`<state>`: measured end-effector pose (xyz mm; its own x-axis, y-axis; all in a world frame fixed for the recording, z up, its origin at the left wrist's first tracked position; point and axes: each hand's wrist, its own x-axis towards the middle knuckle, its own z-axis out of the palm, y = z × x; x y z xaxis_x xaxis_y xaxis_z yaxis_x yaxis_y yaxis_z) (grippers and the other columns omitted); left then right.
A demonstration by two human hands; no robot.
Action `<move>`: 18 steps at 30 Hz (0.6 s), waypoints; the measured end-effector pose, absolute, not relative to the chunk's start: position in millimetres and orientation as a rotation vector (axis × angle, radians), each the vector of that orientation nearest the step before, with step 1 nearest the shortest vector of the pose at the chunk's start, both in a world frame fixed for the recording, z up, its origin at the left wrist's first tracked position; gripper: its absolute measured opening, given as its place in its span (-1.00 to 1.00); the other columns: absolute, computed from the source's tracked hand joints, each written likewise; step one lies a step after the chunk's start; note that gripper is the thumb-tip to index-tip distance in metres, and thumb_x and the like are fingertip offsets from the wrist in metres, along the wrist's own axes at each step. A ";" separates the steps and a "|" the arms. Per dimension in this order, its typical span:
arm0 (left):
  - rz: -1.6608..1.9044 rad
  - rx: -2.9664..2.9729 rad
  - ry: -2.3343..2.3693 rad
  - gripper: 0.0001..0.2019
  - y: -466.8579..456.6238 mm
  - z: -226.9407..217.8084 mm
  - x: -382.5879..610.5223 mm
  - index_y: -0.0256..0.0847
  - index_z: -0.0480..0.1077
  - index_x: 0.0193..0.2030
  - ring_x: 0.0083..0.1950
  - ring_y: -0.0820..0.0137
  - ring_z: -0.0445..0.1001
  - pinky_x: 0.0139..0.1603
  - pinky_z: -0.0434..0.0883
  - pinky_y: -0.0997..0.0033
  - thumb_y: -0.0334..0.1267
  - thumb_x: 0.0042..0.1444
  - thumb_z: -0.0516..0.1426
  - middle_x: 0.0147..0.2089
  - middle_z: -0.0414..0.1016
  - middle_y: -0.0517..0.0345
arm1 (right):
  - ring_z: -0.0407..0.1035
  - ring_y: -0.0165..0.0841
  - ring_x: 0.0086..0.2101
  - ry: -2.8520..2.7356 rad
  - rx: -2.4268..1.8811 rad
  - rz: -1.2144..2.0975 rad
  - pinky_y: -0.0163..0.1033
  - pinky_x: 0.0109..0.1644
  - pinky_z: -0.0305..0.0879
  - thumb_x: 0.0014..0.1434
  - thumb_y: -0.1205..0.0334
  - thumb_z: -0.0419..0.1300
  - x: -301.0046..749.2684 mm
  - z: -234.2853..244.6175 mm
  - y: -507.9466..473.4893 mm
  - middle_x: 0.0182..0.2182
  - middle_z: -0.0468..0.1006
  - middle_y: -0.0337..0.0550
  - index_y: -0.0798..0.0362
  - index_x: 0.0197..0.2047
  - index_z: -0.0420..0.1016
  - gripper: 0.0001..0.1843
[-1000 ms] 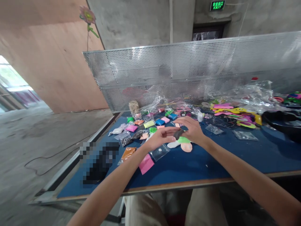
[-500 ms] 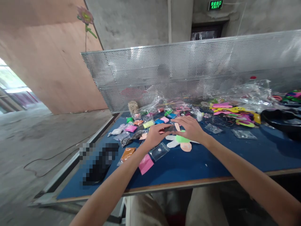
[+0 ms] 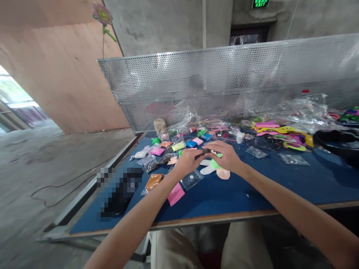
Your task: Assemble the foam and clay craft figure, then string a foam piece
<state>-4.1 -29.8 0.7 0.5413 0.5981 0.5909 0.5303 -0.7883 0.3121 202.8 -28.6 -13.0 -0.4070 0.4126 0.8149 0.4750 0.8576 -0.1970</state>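
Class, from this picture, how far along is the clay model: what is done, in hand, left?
Done: a clay figure of white, green and peach parts lies on the table. In hand: the left hand and right hand pinch a dark piece above it. Left, probably: joining the dark piece on; colour packets lie around.

Both forearms stretched forward — left hand (image 3: 188,161) and right hand (image 3: 227,157) fingertip to fingertip, fingers pinched

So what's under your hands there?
Under the left hand and right hand, which pinch a dark piece, lies a figure with green, white and peach parts on the blue table. The right hand covers its upper part.
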 end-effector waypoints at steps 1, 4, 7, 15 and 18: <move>1.085 2.628 0.998 -0.65 -30.1 1.1 -3.0 -0.24 0.49 -0.44 -0.52 0.49 0.29 -0.45 0.20 0.51 -0.11 0.28 0.07 -0.55 0.40 0.18 | 0.45 -0.25 -0.04 -2.043 -0.640 -0.083 -0.10 0.08 0.40 0.32 0.15 0.13 203.0 -12.3 -29.3 -0.05 0.58 -0.13 -0.10 0.04 0.50 -0.75; 1.074 2.398 0.975 -0.64 -32.9 3.0 1.3 -0.24 0.54 -0.33 -0.50 0.47 0.38 -0.43 0.29 0.51 -0.01 0.26 0.09 -0.49 0.51 0.14 | 0.45 -0.24 -0.07 -2.006 -0.653 -0.082 -0.10 0.05 0.40 0.34 0.22 0.08 202.0 -11.0 -31.4 -0.09 0.57 -0.09 -0.07 -0.02 0.50 -0.78; 1.016 2.138 0.819 -0.61 -35.8 4.9 3.9 -0.26 0.55 -0.27 -0.40 0.40 0.51 -0.34 0.41 0.48 0.03 0.26 0.08 -0.41 0.57 0.07 | 0.46 -0.25 -0.16 -1.919 -0.706 -0.048 -0.12 -0.05 0.41 0.35 0.23 0.04 198.8 -10.9 -32.2 -0.19 0.55 -0.08 -0.04 -0.07 0.46 -0.81; 1.040 1.797 0.616 -0.63 -29.4 -3.2 3.8 -0.28 0.53 -0.06 -0.35 0.44 0.47 -0.24 0.45 0.42 -0.02 0.26 0.10 -0.25 0.58 0.01 | 0.45 -0.28 -0.28 -1.733 -0.801 0.055 -0.18 -0.19 0.41 0.34 0.21 0.05 207.6 -4.8 -26.9 -0.26 0.53 -0.10 0.01 -0.16 0.45 -0.84; 1.022 1.693 0.570 -0.56 -26.9 -8.3 6.7 -0.21 0.42 0.17 -0.25 0.41 0.52 -0.15 0.49 0.36 -0.02 0.26 0.10 -0.01 0.56 -0.04 | 0.47 -0.27 -0.30 -1.689 -0.797 0.067 -0.16 -0.22 0.44 0.32 0.19 0.09 214.1 -5.4 -22.4 -0.28 0.55 -0.12 0.00 -0.19 0.49 -0.83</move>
